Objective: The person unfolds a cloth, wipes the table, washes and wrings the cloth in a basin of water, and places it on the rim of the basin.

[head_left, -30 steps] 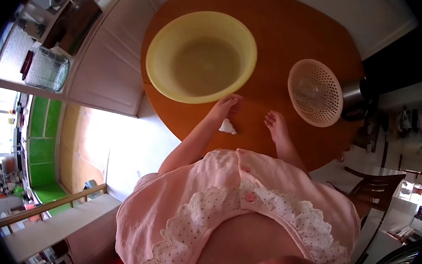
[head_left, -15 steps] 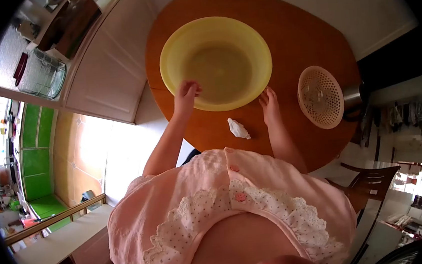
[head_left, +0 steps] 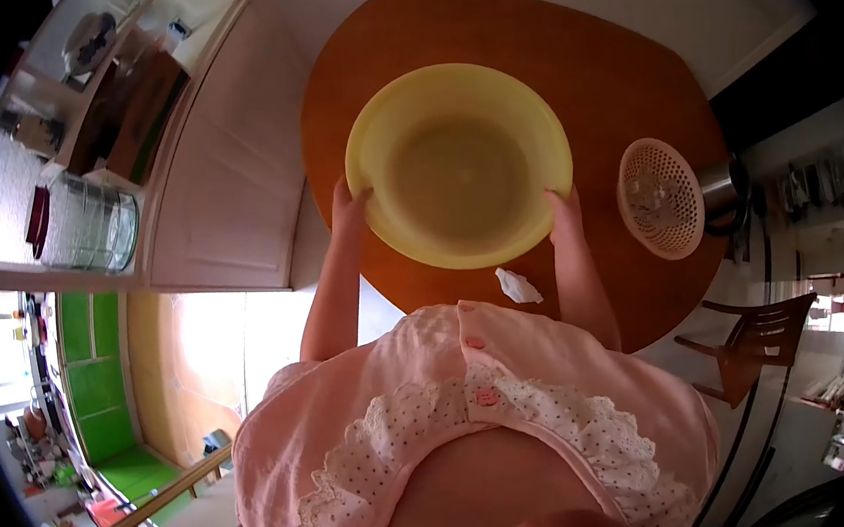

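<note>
A large yellow basin (head_left: 466,250) with cloudy liquid in it stands on the wooden table (head_left: 606,77). On its left rim, my left hand (head_left: 349,208) is closed, thumb over the edge and the other fingers outside. My right hand (head_left: 564,213) grips the opposite side at the lower right, its fingers mostly hidden under the rim. Between my forearms, a crumpled white tissue or cloth (head_left: 518,286) lies on the table just below the basin, touched by neither hand.
Right of the basin is a pink perforated basket (head_left: 659,199) with something clear inside, beside a metal kettle (head_left: 721,191). A wooden chair (head_left: 762,336) stands beyond the table's right side. Shelves with a glass jar (head_left: 88,227) and a white cabinet (head_left: 233,170) are at the left.
Both hands have moved from near the tissue up to the basin and have closed on its two sides. The view has shifted, so the basin and basket appear lower and further right.
</note>
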The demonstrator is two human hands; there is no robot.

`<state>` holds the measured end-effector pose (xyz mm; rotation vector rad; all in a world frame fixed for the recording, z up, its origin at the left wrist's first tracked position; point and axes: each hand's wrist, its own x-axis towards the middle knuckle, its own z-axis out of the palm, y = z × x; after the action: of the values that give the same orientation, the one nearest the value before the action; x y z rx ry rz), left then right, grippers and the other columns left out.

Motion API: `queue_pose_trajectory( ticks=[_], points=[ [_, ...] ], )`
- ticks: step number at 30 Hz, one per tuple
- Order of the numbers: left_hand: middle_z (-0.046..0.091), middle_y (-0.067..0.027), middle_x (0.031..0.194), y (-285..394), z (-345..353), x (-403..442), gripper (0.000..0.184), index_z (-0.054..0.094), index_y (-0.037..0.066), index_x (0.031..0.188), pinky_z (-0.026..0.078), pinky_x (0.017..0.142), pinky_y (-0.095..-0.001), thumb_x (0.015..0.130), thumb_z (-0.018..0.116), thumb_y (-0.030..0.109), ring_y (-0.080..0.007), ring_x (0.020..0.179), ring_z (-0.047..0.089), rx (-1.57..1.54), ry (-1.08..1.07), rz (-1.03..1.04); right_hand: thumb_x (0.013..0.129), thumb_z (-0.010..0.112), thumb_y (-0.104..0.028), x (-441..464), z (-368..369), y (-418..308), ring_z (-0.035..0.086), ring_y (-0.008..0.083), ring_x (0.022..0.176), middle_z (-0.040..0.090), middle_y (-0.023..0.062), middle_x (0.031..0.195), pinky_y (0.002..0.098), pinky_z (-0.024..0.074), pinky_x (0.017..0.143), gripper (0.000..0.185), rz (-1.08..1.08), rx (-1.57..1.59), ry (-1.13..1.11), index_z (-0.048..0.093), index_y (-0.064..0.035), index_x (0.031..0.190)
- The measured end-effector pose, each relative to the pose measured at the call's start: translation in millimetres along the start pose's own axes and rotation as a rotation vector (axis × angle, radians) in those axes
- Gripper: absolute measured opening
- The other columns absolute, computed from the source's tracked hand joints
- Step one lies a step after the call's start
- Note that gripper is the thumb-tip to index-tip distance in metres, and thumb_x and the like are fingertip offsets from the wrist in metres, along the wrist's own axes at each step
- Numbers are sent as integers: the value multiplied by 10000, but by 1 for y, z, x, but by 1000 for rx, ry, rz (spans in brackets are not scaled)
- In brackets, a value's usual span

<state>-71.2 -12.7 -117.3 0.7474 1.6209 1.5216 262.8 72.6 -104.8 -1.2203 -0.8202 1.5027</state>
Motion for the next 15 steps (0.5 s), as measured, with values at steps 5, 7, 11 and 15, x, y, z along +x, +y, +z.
queue_pose_trajectory(
  ticks=[5,7,11,15],
  points=[
    [499,-108,1051,0,-1,14,465,337,38,1185,428,786,-314,753,508,29,-209,947,504,-323,-137,-165,681,481,-27,-4,1,-2,479,210,945,475,107,1055,318,382,795,483,33,-49,45,375,-22,1153],
    [495,-109,1053,-6,1,19,445,342,34,1177,429,785,-316,757,488,23,-210,953,501,-381,-124,-202,682,470,-23,-2,-2,0,480,210,939,479,104,1046,319,382,793,480,7,-36,41,377,-25,1153],
    [493,-109,1043,-1,1,17,418,350,32,1163,440,766,-326,758,453,15,-219,923,510,-372,-105,-217,702,442,-29,-7,3,-3,473,228,960,467,125,1069,338,385,810,485,-6,-20,45,348,-12,1178],
    [466,-117,1072,18,7,17,452,319,24,1182,428,773,-328,749,447,6,-221,944,491,-319,-97,-231,769,419,-89,-9,4,4,461,235,986,455,129,1102,346,370,841,442,-61,44,6,332,-4,1193]
  ],
)
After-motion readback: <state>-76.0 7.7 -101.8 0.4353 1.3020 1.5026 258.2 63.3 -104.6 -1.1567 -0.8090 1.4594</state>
